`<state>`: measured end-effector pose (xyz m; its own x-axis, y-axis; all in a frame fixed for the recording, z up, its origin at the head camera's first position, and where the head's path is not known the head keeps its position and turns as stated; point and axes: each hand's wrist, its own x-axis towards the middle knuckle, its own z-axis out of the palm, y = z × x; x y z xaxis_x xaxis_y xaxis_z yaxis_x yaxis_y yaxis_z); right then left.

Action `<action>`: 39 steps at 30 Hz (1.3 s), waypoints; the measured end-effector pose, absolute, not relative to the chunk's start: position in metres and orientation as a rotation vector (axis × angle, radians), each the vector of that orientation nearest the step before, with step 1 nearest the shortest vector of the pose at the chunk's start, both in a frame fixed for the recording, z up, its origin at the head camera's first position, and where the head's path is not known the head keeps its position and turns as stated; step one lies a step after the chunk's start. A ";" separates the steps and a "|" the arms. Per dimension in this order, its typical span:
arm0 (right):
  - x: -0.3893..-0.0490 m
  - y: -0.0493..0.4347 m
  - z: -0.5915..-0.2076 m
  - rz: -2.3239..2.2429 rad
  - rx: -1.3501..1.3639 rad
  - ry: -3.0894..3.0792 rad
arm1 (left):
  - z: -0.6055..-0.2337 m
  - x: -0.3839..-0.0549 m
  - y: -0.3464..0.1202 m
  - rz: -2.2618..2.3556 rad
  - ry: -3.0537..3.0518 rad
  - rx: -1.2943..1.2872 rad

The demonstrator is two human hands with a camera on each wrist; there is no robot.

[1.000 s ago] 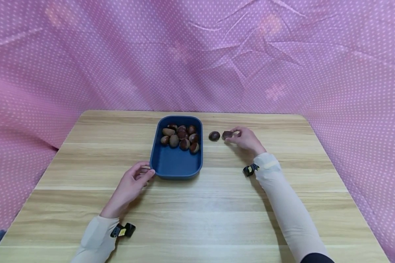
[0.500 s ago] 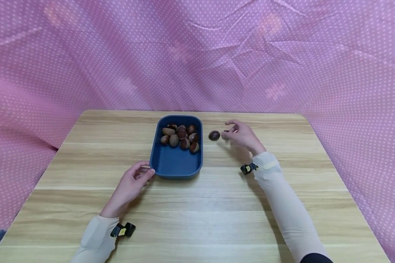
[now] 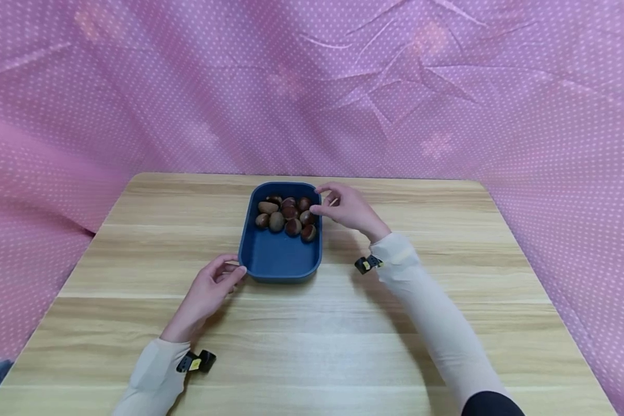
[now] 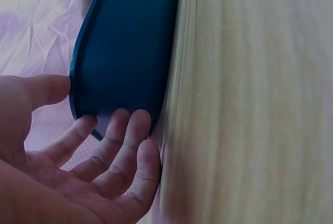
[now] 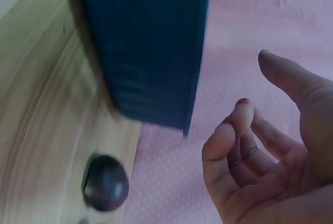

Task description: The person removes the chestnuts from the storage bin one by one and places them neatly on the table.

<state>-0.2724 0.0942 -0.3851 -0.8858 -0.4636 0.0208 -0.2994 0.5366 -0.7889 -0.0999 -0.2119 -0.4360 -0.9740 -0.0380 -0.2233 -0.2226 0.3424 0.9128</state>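
Note:
A dark blue rectangular box point(image 3: 280, 260) stands on the table with several brown chestnuts point(image 3: 276, 222) gathered in its far part. My left hand point(image 3: 211, 289) holds the box's near left corner; in the left wrist view its thumb meets the rim and its fingertips lie against the wall. My right hand point(image 3: 348, 209) reaches over the box's right rim, thumb and index finger apart. The right wrist view shows nothing between its thumb and its bent fingers point(image 5: 221, 141). A chestnut point(image 5: 106, 182) lies on the table beside the box there; the hand hides that spot in the head view.
The box sits near the back of the wooden table point(image 3: 291, 346). A pink dotted cloth point(image 3: 312, 104) hangs behind and beside the table. Each wrist carries a small black camera, one on the left point(image 3: 196, 362) and one on the right point(image 3: 368, 264).
My right hand has let go of a chestnut right of the box, lifted, and moved left to the box's right rim. The left hand stays at the near left corner.

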 end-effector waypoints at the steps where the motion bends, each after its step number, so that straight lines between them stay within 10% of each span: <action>1: -0.271 0.089 -0.384 -1.257 -0.673 2.583 | -0.436 -0.100 -0.212 1.697 2.436 -0.238; 22: -0.267 0.043 -0.399 -1.086 -0.871 2.712 | -0.435 -0.096 -0.208 1.690 2.433 -0.264; 39: -0.275 0.003 -0.361 -1.385 -0.496 2.355 | -0.436 -0.095 -0.209 1.680 2.449 -0.245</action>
<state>-0.2753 0.0029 -0.3610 -0.8724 -0.4712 -0.1301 -0.1152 0.4568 -0.8821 -0.0947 -0.2093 -0.4363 -0.9736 -0.0437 -0.2241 -0.2248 0.3549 0.9075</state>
